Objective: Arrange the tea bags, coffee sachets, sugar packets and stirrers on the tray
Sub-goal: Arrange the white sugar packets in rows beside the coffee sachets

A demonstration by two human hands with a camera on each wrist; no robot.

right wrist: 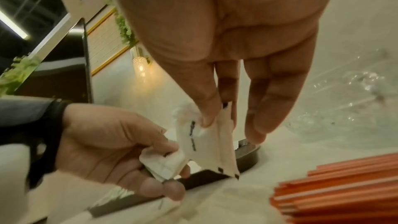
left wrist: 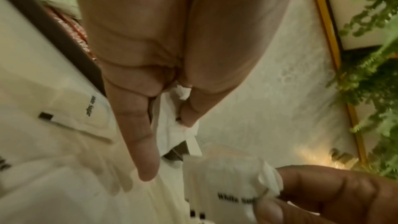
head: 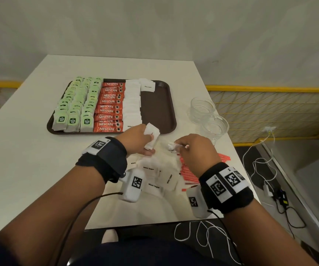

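Both hands [head: 160, 143] hiding pinched sugar packets [right wrist: 206, 135]

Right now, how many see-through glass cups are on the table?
2. Both stand on the table right of the brown tray: the farther glass cup near the tray's right rim, the nearer glass cup beside it, just beyond the right hand.

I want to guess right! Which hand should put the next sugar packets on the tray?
Probably the left hand. It already holds a small stack of sugar packets right at the brown tray edge, beside the white sugar row. The right hand is farther away, pinching another packet.
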